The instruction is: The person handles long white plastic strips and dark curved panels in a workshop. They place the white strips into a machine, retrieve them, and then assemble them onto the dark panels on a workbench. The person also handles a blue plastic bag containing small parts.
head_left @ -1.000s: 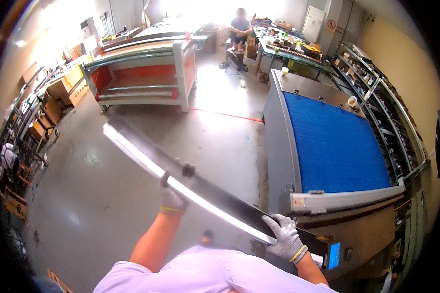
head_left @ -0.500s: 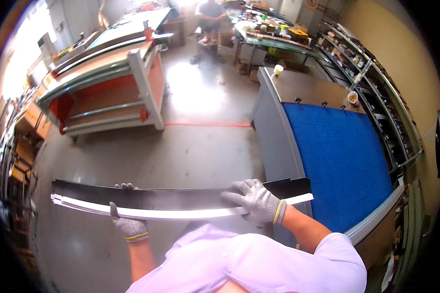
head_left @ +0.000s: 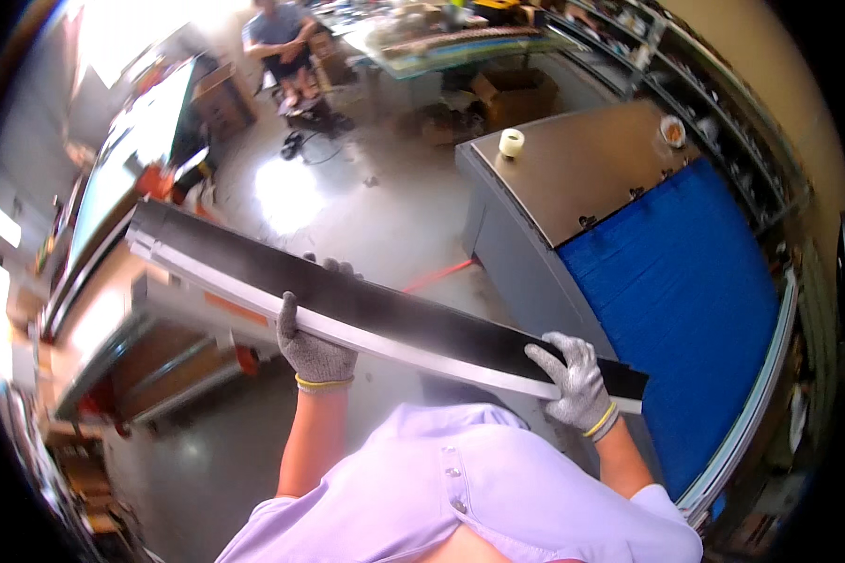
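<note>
A long black strip with a white lower edge (head_left: pixel 408 324) spans the view in front of me, its left end higher and farther than its right. My left hand (head_left: pixel 317 355), in a grey glove with a yellow cuff, grips it left of the middle, thumb on the near side and fingertips showing beyond the far edge. Near the right end, my right hand (head_left: pixel 574 377), gloved the same way, is closed round the strip's near edge with fingers over the black face. The strip's right end overlaps the edge of the blue surface in view.
On my right stands a grey bench with a blue covering (head_left: pixel 676 272) and a brown top (head_left: pixel 573 178). A pale roll (head_left: pixel 511 143) and a small round container (head_left: pixel 672 131) rest there. Left is a wheeled work table (head_left: pixel 113 310). A person (head_left: pixel 280 42) sits at the back; shelves (head_left: pixel 695 80) line the right.
My view has swung to the right, with the bench now nearer. The strip has tilted, its left end rising and its right end lowering, and both hands still hold it.
</note>
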Available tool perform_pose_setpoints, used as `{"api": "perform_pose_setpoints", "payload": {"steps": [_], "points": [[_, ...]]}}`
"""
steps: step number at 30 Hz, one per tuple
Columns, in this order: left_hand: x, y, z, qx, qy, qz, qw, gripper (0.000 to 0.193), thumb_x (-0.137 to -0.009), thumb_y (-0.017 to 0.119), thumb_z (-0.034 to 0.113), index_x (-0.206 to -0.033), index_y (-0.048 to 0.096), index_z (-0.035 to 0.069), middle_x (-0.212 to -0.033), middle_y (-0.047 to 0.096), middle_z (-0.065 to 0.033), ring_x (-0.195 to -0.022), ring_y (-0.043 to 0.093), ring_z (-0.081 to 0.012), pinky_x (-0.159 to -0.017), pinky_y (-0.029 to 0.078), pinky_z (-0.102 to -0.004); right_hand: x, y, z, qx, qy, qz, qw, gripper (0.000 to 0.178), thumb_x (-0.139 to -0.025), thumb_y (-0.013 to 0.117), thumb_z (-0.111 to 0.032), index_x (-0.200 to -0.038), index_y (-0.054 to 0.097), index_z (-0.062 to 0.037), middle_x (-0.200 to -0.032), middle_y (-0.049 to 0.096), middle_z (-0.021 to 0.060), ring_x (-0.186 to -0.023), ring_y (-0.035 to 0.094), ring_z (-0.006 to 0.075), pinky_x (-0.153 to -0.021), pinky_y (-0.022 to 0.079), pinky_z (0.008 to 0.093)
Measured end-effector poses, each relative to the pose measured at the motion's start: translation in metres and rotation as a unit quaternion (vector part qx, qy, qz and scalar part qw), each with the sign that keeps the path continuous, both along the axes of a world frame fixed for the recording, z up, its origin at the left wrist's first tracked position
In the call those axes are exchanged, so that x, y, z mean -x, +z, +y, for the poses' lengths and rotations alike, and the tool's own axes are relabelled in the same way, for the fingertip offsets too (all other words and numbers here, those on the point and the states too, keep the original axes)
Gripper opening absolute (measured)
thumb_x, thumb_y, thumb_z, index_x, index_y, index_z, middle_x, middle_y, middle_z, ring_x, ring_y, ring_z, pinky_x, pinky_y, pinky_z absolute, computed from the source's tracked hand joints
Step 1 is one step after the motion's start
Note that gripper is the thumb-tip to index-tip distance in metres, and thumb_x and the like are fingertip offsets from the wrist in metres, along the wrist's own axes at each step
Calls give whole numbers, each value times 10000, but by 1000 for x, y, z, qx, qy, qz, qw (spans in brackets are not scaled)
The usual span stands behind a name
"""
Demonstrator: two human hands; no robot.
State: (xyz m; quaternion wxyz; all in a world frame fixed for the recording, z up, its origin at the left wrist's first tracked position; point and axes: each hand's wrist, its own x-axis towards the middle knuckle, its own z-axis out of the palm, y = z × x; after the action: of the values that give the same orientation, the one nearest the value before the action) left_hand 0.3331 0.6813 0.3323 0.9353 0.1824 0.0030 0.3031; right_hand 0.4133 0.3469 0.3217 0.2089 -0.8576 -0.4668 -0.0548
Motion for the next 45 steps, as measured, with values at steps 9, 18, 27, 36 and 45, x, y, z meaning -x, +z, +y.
{"api": "perform_pose_setpoints", "payload": {"steps": [9,18,27,36,45], "points": [[-225,4,226,9,-36,70,997,556,-878,504,315,-1331,414,6,-1257,529,-181,-1226,441,-346,-1093,281,-487,-217,9,208,-20,-40,18,999,535,-721,690,-324,-1216,588,-148,-1191,491,141,-1080,495,317,-930,389,438],[-495,-48,411,-6,-233,55,971,578,-895,497,339,-1374,390,32,-1351,472,-178,-1288,396,-338,-1114,248,-480,-367,-11,375,26,-209,46,977,604,-673,726,-284,-1245,578,-158,-1251,461,120,-1102,467,315,-962,368,444],[-736,-29,351,-79,-485,133,861,657,-885,518,400,-1380,342,4,-1360,422,-200,-1293,370,-359,-1115,232,-502,-388,2,457,53,-548,138,824,699,-601,777,-281,-1263,569,-199,-1293,439,130,-1152,441,336,-1006,365,453],[-856,-35,224,-102,-667,127,727,663,-847,607,360,-1356,358,14,-1288,482,-195,-1248,421,-347,-1110,267,-483,-445,-16,451,9,-698,222,680,727,-583,770,-170,-1266,526,-201,-1257,454,139,-1123,464,330,-956,374,479],[-958,-45,78,-189,-766,50,612,665,-818,640,394,-1327,421,27,-1275,524,-178,-1249,432,-362,-1091,279,-510,-520,1,398,30,-796,190,573,786,-582,770,-131,-1313,495,-215,-1264,466,137,-1127,481,322,-995,360,491]]}}
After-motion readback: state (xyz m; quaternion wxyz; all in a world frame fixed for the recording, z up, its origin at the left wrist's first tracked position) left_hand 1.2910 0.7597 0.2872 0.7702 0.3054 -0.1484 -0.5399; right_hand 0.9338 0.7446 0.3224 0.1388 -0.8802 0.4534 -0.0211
